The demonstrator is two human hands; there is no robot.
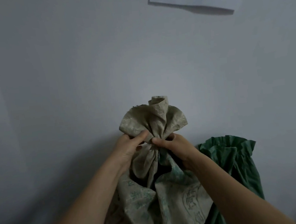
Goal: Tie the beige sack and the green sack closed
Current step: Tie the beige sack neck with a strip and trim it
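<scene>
Beige sack neck gathered, lower centre
Left hand, right hand both pinch it; keep bunch tight while tying

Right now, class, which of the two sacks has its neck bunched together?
The beige sack: the left hand and right hand grip its gathered neck. The green sack beside it is untouched, mouth loose.
</scene>
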